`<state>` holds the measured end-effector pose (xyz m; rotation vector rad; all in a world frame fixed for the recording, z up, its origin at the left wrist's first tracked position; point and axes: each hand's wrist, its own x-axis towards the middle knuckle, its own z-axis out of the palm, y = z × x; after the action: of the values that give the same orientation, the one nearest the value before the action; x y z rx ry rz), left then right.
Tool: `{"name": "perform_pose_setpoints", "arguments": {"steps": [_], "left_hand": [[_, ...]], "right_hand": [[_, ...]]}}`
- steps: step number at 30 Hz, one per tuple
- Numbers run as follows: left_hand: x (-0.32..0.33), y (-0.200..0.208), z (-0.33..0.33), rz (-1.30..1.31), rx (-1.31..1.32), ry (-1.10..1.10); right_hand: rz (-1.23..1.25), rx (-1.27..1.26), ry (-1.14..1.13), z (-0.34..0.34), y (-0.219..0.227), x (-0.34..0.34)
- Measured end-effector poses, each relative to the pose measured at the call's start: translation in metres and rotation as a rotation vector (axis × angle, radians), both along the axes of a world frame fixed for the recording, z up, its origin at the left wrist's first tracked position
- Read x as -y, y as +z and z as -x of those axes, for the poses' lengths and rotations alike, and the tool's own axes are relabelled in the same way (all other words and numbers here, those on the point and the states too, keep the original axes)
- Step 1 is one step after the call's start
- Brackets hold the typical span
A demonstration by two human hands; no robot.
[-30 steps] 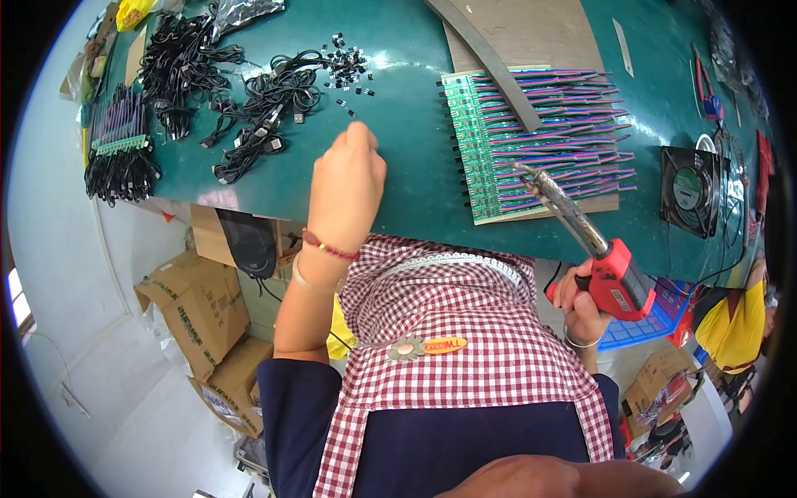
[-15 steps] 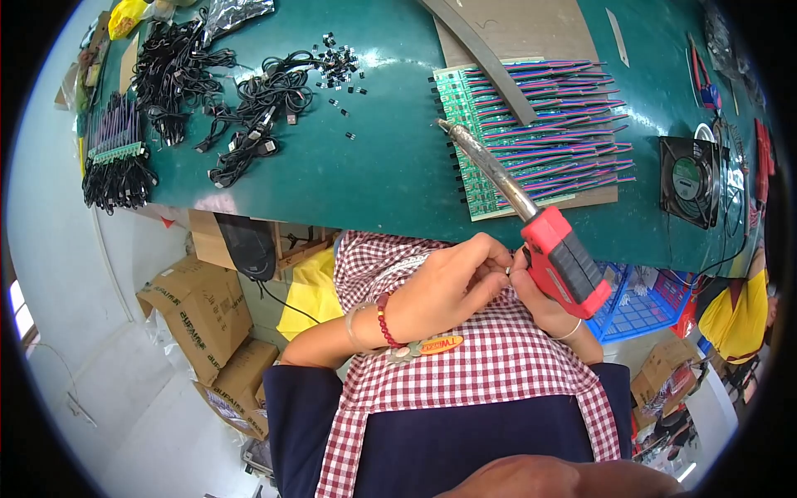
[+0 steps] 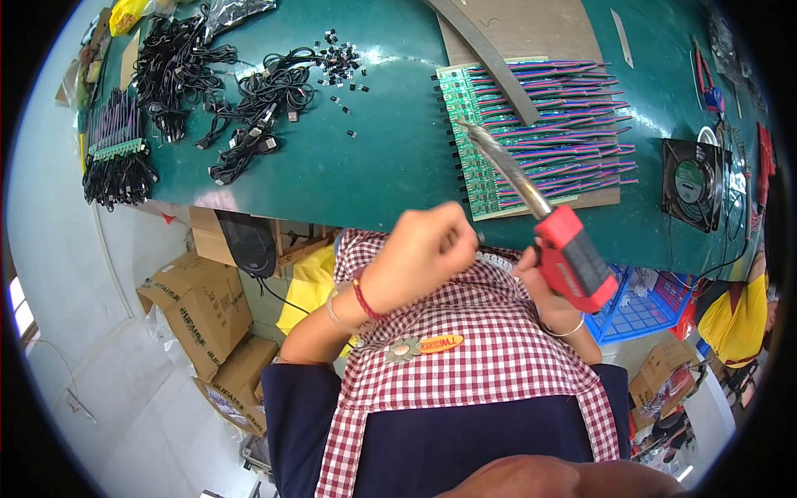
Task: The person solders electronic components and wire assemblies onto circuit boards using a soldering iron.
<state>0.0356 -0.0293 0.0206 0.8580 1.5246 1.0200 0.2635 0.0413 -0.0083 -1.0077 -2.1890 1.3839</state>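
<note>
Two bare hands work at the front edge of a green table [image 3: 390, 158], the right one gripping a red-and-black soldering iron [image 3: 571, 249] toward 4 o'clock from the middle of the view. The right hand [image 3: 554, 300] wraps its fingers around the handle, and the metal barrel points toward 11 o'clock, its tip showing against a row of green circuit boards [image 3: 475, 178]; whether tip and boards touch cannot be told. The left hand [image 3: 432, 242], just right of center, is curled and slightly blurred above the checked apron [image 3: 481, 357], thumb close to the fingers; whether it pinches anything cannot be told. At 1 o'clock, the boards lie side by side, their pink, blue and black wires [image 3: 581, 151] trailing toward 3 o'clock over a brown sheet [image 3: 540, 25], with a gray bar [image 3: 491, 66] resting across them. Between 11 and 12 o'clock, small black components [image 3: 339, 65] lie scattered beside coiled black cables [image 3: 266, 104], while a larger cable heap [image 3: 170, 70] sits at 10 o'clock. Another bundle of boards [image 3: 118, 151] occupies the table's end between 9 and 10 o'clock. A black fan [image 3: 693, 183] stands between 2 and 3 o'clock, pliers [image 3: 710, 98] beyond it at 2. Below table level, cardboard boxes [image 3: 203, 311] stand at 8 o'clock and a blue basket [image 3: 627, 325] between 3 and 4.
</note>
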Motion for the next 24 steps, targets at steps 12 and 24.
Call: {"name": "perform_pose_setpoints", "arguments": {"steps": [12,24], "left_hand": [[-0.015,-0.022,0.018,0.202,0.24,-0.033],[-0.018,-0.031,0.024,0.22,0.306,-0.05]], "right_hand": [[0.682,-0.262,-0.173,-0.068,0.009,0.007],[0.675,-0.174,-0.153,-0.072,0.007,0.007]]}}
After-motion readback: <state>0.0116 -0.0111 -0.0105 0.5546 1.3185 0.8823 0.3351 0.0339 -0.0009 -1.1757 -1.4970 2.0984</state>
